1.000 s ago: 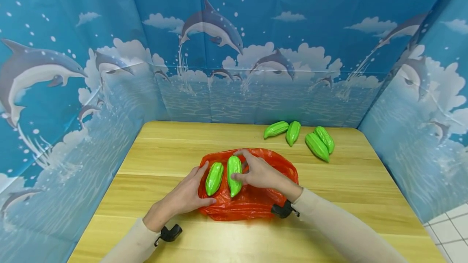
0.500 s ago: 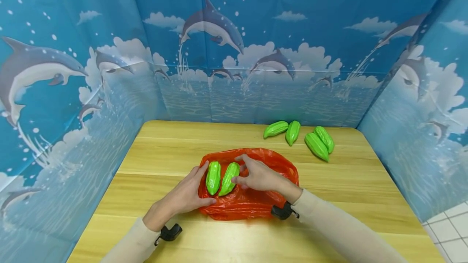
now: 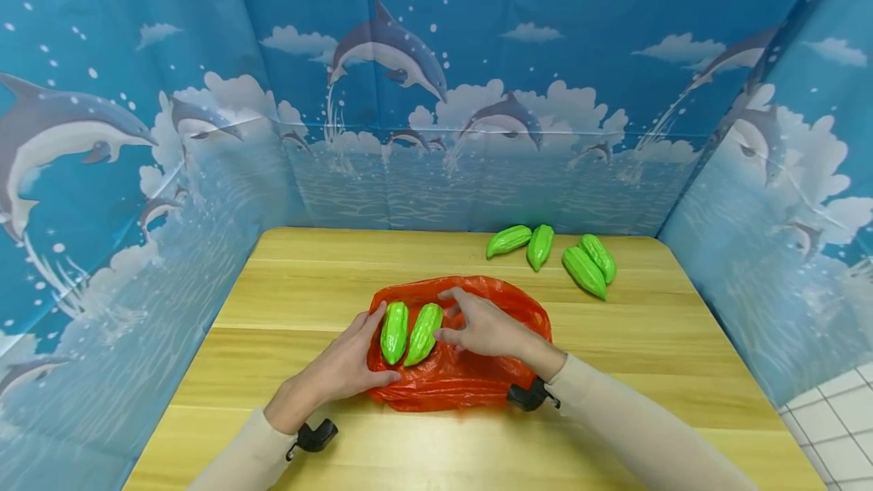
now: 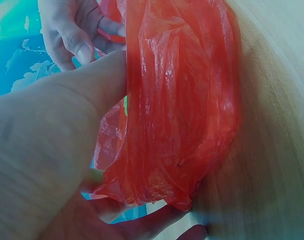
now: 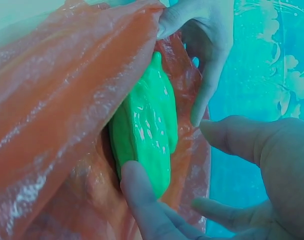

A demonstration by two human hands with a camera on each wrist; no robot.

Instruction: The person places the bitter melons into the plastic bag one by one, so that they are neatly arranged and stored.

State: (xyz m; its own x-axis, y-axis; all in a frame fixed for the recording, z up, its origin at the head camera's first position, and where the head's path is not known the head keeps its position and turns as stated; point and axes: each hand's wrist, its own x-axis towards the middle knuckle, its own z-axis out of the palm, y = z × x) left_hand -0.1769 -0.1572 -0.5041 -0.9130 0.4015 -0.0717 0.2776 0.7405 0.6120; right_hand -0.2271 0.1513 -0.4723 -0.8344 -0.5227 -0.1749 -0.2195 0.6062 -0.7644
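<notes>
Two glossy green bitter melons, a left one (image 3: 394,333) and a right one (image 3: 423,335), lie side by side in the mouth of a red plastic bag (image 3: 457,394) on the table. My left hand (image 3: 341,366) grips the bag's left side; in the left wrist view its thumb (image 4: 104,75) is tucked behind the rim, with the other fingers outside. My right hand (image 3: 487,328) is relaxed over the opening, right of the melons. In the right wrist view one fingertip (image 5: 134,172) is right at the nearer melon (image 5: 151,135), and the thumb stands apart from it.
Two more bitter melons (image 3: 508,242) (image 3: 540,247) lie on the wooden table (image 3: 327,264) near its back edge. Another pair (image 3: 584,271) (image 3: 598,258) lies touching farther right. A dolphin-print curtain (image 3: 436,180) rises behind the table and along both sides.
The right hand has let go of the right bitter melon, which now leans alongside the left one. The left melon has turned slightly more upright in the head view. The left hand has stayed put.
</notes>
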